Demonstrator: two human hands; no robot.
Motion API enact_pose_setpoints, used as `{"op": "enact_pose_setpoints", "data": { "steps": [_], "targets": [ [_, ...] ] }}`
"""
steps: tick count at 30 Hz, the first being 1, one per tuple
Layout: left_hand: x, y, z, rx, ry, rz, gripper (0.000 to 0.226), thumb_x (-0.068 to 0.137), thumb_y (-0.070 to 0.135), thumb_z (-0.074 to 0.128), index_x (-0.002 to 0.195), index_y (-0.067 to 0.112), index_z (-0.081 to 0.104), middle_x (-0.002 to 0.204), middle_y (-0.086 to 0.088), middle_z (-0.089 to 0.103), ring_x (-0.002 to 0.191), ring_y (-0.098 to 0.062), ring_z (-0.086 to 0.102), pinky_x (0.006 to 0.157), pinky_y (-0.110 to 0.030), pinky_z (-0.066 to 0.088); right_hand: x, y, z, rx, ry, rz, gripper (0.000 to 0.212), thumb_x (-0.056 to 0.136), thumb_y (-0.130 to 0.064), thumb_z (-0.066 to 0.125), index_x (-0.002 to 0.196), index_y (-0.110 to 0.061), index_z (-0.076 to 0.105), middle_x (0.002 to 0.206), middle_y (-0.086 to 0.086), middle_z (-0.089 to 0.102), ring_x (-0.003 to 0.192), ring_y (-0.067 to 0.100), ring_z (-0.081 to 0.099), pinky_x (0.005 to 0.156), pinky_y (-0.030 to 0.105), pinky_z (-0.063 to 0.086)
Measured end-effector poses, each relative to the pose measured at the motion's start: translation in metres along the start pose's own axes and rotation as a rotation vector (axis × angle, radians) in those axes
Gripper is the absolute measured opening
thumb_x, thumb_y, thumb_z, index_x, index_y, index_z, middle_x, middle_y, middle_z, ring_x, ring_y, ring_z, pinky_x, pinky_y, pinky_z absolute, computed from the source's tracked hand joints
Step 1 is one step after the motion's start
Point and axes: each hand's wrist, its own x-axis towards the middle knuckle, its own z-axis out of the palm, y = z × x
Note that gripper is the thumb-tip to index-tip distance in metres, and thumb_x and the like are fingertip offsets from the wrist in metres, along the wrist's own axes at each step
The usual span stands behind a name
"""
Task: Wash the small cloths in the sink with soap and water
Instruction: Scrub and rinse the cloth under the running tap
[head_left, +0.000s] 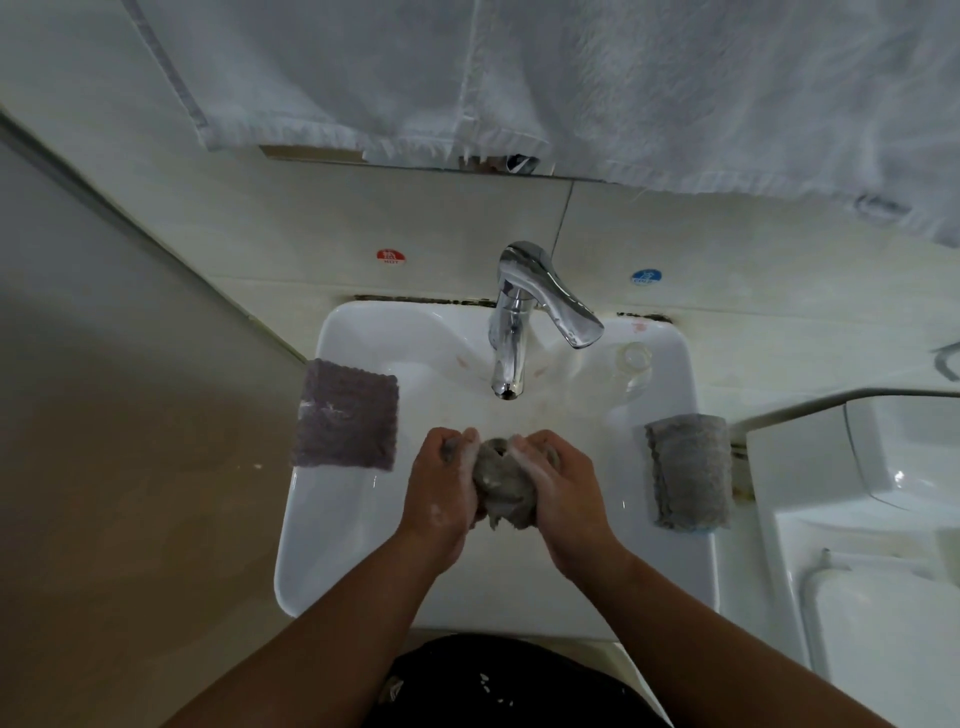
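Over the middle of the white sink (343, 545), both my hands grip one bunched grey cloth (501, 486) with soap suds on it. My left hand (441, 493) holds its left side and my right hand (563, 488) holds its right side, fingers curled into the fabric. A purple-grey cloth (345, 415) lies flat over the sink's left rim. A folded grey cloth (688, 470) lies on the right rim. The chrome tap (511, 332) stands behind my hands; no water stream is visible from its spout.
White towels (571, 78) hang above the sink along the tiled wall. A red hot sticker (390, 256) and a blue cold sticker (646, 276) flank the tap. A small clear cup (634, 358) sits on the back right rim. A white toilet (862, 519) stands at the right.
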Motion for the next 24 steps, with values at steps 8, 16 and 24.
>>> {"op": "enact_pose_setpoints", "data": {
  "steps": [8,16,24],
  "targets": [
    [-0.025,0.005,0.016,0.046,-0.233,0.155,0.022,0.100,0.029,0.060,0.093,0.009,0.056,0.073,-0.008,0.061,0.055,-0.015,0.056,0.045,-0.026,0.042,0.019,0.003,0.008,-0.171,0.354,0.165,0.032,0.093,-0.042,0.061,0.071,-0.019,0.059,0.068,0.000,0.063,0.068,0.022,0.063,0.071,0.051,0.056],
    [-0.020,0.009,0.019,-0.163,-0.096,-0.074,0.033,0.100,0.038,0.055,0.084,0.009,0.058,0.079,-0.014,0.061,0.073,-0.022,0.060,0.067,-0.037,0.051,0.002,-0.007,0.019,-0.619,0.147,-0.301,0.022,0.102,-0.033,0.055,0.089,-0.016,0.060,0.077,-0.003,0.067,0.070,0.012,0.060,0.069,0.028,0.045],
    [0.004,0.012,0.016,0.193,0.009,0.215,0.008,0.101,0.030,0.051,0.094,0.026,0.052,0.088,-0.001,0.062,0.080,-0.021,0.061,0.072,-0.040,0.051,-0.016,-0.015,0.030,-0.369,0.182,-0.161,0.023,0.100,-0.037,0.057,0.081,-0.024,0.053,0.069,-0.005,0.064,0.066,0.006,0.062,0.060,0.017,0.044]
  ]
}}
